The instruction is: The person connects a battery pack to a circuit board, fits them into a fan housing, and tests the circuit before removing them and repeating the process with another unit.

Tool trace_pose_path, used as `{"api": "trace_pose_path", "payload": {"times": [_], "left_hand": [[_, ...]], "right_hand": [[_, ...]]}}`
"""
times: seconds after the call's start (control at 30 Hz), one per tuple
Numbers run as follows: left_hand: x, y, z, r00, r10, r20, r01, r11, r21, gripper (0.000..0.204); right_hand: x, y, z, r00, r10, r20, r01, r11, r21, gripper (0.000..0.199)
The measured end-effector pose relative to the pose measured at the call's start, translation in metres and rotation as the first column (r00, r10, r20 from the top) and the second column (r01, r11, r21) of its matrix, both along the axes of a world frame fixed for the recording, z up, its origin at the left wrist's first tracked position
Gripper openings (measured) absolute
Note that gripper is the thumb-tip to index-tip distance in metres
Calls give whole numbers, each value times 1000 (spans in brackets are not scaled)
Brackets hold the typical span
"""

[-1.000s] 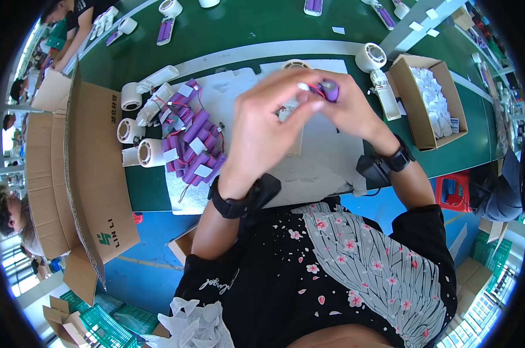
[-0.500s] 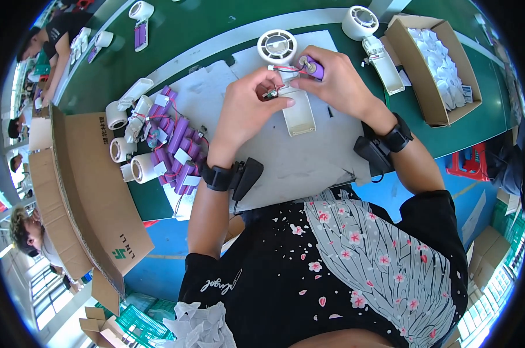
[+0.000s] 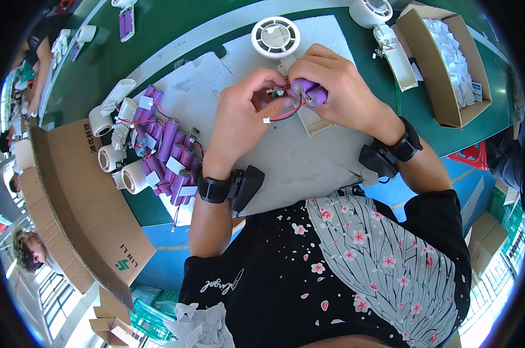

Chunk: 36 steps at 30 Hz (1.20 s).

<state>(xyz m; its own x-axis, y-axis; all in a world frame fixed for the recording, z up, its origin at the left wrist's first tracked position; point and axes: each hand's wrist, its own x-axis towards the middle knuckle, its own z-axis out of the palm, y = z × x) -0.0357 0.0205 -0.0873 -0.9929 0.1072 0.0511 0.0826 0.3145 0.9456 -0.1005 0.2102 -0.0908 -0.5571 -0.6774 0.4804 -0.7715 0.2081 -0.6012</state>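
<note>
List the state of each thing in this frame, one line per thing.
purple battery cell: held in the right hand, lying sideways, red and black wires attached.
small circuit board: pinched by the left hand.
white fan housing: face up on the grey mat.
pile of purple cells: loose, beside white handles.
cardboard box: open, holding white pieces.

My fingers [image 3: 309,69] pinch a purple battery cell [image 3: 309,93] with red and black wires [image 3: 285,113]. The surface [image 3: 175,23] is green under a grey mat [image 3: 309,162]. My shirt [image 3: 332,272] is black with pink blossoms.

Place: factory assembly line
Signs: long green tabletop [image 3: 175,23], heaped purple batteries [image 3: 167,148], cardboard boxes [image 3: 448,64], other workers [image 3: 27,249] alongside
</note>
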Motion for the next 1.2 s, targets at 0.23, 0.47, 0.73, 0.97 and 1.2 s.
{"api": "trace_pose_path", "payload": {"times": [0.23, 0.47, 0.73, 0.97, 1.2], "left_hand": [[3, -4, -6, 996, 34, 82, -38, 998, 52, 26], [6, -5, 1, 996, 26, 91, -30, 999, 39, 22], [7, -10, 1, 988, -27, -151, 18, 998, -64, 29], [14, -9, 7, 999, -17, 45, 21, 995, -94, 26], [14, -1, 2, 997, 13, -76, 4, 976, 217, 17]], "right_hand": [[4, 1, 2, 997, 0, 77, 1, 1000, -12, 35], [9, 1, 6, 995, -12, 104, 9, 1000, 29, 36], [12, -1, 8, 994, -31, 109, 27, 999, 38, 37], [13, 1, 10, 996, -12, 94, 3, 995, 96, 37], [21, -3, 19, 991, 7, 134, -22, 993, 113, 36]]}}
